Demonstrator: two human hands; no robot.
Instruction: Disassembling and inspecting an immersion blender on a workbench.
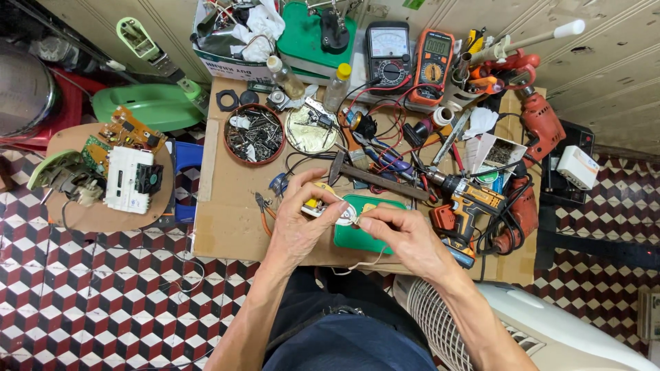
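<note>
Mid-repair, the left hand [297, 221] gripped a small yellow-and-white part [328, 208] while the right hand [405, 237], at 3 o'clock, pinched its thin wire [363, 261], likely needing steady fine positioning next.

A small round silvery part [346, 215] with a yellow piece [313, 205] at its nine o'clock side is being held between both hands, just above the near edge of the surface. It is sitting tilted, partly covered by fingers, so its exact shape is hard to tell. A thin pale wire [364, 263] is trailing from it toward six o'clock, curling below the hands.
</note>
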